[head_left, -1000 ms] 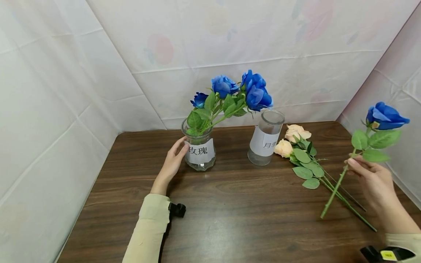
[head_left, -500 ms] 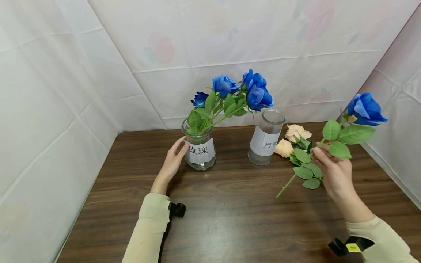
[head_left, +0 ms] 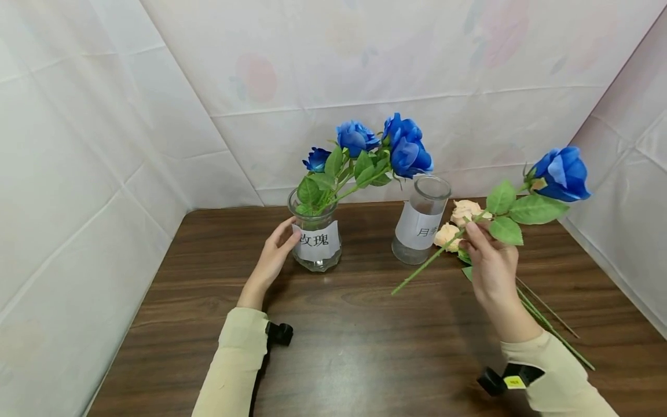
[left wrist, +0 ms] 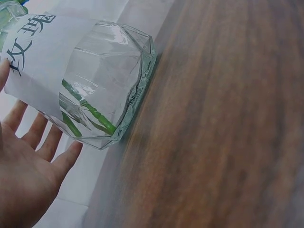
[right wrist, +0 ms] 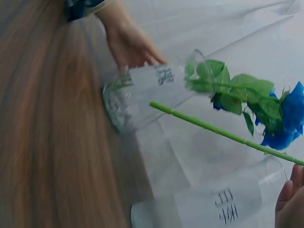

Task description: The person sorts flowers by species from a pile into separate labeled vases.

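Observation:
My left hand (head_left: pixel 271 258) grips the side of a glass vase (head_left: pixel 316 246) with a white written label, thumb on its front and fingers behind. Several blue roses (head_left: pixel 356 138) stand in it, leaning right; their green stem ends (left wrist: pixel 102 116) show through the glass in the left wrist view. With thumb and fingertips, my right hand (head_left: pixel 492 263) pinches the stem of a single blue rose (head_left: pixel 560 174) held above the table. Its bloom points up and right. The bare stem (right wrist: pixel 209 127) slants down toward the left, in front of a second labelled glass vase (head_left: pixel 417 226).
Pale peach roses (head_left: pixel 447 236) lie on the brown wooden table (head_left: pixel 333 347), partly hidden behind my right hand. Their stems run toward the lower right. No flowers show in the second vase. A white cloth (head_left: pixel 271 75) hangs behind and at both sides.
My right hand has moved left with the blue rose, from the table's right side to over the peach roses, the stem tilting flatter. The left hand and both vases stay in place.

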Motion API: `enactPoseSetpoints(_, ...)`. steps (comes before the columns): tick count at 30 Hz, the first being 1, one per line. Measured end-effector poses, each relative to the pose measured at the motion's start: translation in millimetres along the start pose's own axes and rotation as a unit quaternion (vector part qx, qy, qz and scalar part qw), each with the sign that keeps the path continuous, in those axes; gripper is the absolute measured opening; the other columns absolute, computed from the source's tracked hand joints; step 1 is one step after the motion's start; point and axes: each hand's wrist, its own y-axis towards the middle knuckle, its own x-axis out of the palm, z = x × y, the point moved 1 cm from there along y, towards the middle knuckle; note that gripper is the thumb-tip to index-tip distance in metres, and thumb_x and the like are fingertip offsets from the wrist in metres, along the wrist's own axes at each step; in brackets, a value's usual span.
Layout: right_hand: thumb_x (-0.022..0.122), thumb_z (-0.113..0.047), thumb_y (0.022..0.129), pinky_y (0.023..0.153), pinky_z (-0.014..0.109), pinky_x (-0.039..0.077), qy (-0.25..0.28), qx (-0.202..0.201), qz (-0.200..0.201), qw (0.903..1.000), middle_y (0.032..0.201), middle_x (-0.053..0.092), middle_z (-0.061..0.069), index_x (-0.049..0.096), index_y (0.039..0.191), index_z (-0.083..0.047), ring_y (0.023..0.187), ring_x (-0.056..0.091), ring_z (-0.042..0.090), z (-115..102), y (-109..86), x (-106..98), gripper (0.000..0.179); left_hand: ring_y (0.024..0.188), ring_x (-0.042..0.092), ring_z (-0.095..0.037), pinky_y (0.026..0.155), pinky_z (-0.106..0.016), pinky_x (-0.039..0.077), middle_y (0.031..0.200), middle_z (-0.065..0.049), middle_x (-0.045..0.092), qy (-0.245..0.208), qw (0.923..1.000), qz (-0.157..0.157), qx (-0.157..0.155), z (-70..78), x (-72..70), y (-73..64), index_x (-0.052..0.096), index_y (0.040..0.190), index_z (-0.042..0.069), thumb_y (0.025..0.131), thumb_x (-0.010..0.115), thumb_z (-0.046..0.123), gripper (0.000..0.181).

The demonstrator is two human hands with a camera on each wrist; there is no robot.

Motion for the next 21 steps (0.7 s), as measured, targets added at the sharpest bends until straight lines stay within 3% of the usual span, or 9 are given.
enactPoseSetpoints(5, 0.069, 0.004, 0.089, 0.061, 0.026, 0.052, 0.050, -0.009, 0.029, 0.9983, 0.085, 0.067, 0.011, 0.065, 0.094, 0.003, 0.070, 0.062, 0.019, 8.4, -0.9, 21.1, 0.007, 0.148, 0.021, -0.029, 0.118, -0.046, 0.022, 0.159, -0.013, 0.029, -0.011, 0.9999, -0.007, -0.002, 1.6, 0.0, 0.1, 0.034, 0.154, 0.008, 0.105, 0.052, 0.022, 0.054)
enactPoseSetpoints(17, 0.075, -0.002, 0.087, 0.064, 0.025, 0.053, 0.129, -0.057, 0.005, 0.9901, 0.088, 0.069, 0.012, 0.062, 0.102, 0.003, 0.073, 0.066, 0.020, 25.9, -3.5, 74.1, 0.021, 0.147, 0.024, -0.029, 0.118, -0.046, 0.023, 0.158, -0.012, 0.031, 0.005, 1.0000, -0.003, 0.004, 0.3, -0.7, -0.1, 0.036, 0.153, 0.008, 0.103, 0.054, 0.023, 0.055)
enactPoseSetpoints(21, 0.074, -0.004, 0.088, 0.066, 0.026, 0.053, 0.121, -0.075, 0.004, 0.9898, 0.090, 0.069, 0.012, 0.062, 0.103, 0.002, 0.074, 0.065, 0.020, 30.3, -3.5, 89.8, 0.019, 0.146, 0.025, -0.029, 0.118, -0.047, 0.022, 0.158, -0.012, 0.032, 0.009, 0.9999, -0.004, 0.009, 1.4, 0.4, -0.8, 0.036, 0.152, 0.008, 0.103, 0.055, 0.022, 0.055)
